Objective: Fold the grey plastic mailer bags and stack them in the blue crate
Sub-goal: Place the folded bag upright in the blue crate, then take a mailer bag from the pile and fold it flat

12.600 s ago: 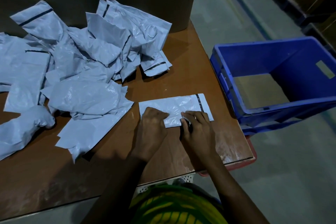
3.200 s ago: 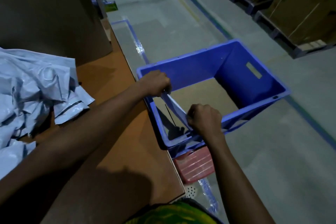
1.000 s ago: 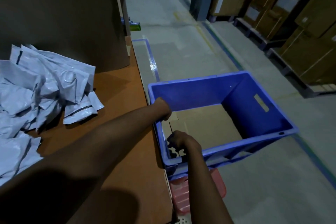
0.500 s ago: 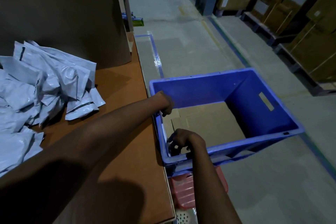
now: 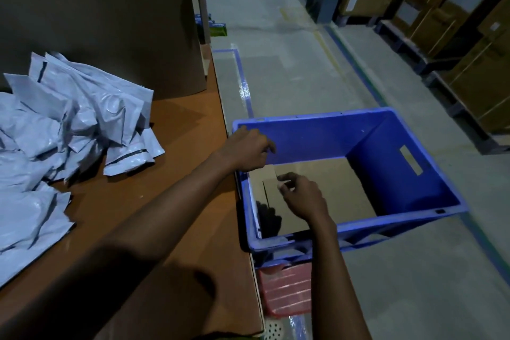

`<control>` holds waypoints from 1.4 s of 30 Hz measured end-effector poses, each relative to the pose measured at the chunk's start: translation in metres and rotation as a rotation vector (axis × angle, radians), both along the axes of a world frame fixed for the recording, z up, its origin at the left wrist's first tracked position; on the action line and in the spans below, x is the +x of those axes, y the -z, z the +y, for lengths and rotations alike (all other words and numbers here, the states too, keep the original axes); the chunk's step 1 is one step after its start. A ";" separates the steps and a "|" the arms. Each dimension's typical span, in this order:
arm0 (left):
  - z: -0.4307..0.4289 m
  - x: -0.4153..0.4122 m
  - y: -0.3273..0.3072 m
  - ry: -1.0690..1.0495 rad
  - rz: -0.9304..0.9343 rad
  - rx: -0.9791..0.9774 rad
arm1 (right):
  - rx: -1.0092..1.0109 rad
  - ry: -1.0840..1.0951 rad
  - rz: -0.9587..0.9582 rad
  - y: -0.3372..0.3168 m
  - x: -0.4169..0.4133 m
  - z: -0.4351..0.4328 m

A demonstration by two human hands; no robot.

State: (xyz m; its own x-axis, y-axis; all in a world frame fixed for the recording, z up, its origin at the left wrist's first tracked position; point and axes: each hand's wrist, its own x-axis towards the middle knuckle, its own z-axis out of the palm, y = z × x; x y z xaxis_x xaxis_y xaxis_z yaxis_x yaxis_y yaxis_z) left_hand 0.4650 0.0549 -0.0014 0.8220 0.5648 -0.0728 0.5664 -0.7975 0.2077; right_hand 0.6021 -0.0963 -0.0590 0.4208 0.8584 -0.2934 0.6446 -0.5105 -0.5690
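Observation:
The blue crate (image 5: pixel 386 190) sits on the floor right of the wooden table (image 5: pixel 176 174), with brown cardboard lining its bottom. One folded grey mailer (image 5: pixel 259 193), with a black strip, leans against the crate's left inner wall in dim light. My left hand (image 5: pixel 248 149) hovers over the crate's near-left corner, fingers loosely curled and holding nothing. My right hand (image 5: pixel 302 197) hangs above the crate's left side, fingers loosely curled, fingertips close to the mailer's upper corner. A heap of unfolded grey mailers (image 5: pixel 69 130) lies on the table's left part.
A large brown cardboard box (image 5: pixel 105 22) stands at the back of the table. A red crate (image 5: pixel 287 290) sits under the blue one by the table edge. Stacked cartons on pallets (image 5: pixel 455 22) line the aisle at the right, across the concrete floor.
Both hands have lifted out of the crate's left side since half a second ago. The folded mailer stays against the left inner wall.

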 end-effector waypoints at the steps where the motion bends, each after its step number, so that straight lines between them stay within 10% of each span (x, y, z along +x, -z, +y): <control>1: -0.005 -0.014 -0.003 -0.032 -0.090 0.020 | 0.080 0.019 0.001 -0.007 0.001 -0.002; 10: -0.053 -0.174 -0.019 -0.461 -0.636 0.248 | 0.578 -0.097 0.096 -0.062 -0.089 0.014; 24: -0.006 -0.357 -0.012 -0.982 -0.743 0.315 | 0.698 -0.299 0.097 -0.085 -0.320 0.122; 29: 0.042 -0.356 -0.004 -0.975 -0.586 0.178 | 0.637 -0.181 0.091 -0.087 -0.347 0.153; 42: -0.057 -0.381 -0.031 -0.702 -0.886 0.532 | 0.542 -0.123 0.511 -0.102 -0.354 0.131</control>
State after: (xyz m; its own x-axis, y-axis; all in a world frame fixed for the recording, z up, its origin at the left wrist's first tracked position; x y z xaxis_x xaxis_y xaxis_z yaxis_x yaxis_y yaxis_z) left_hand 0.0842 -0.0016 0.0297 -0.0194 0.6902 0.7234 0.7334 -0.4819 0.4795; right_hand 0.2485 0.0349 0.0426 0.2374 0.9701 0.0505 0.2670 -0.0152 -0.9636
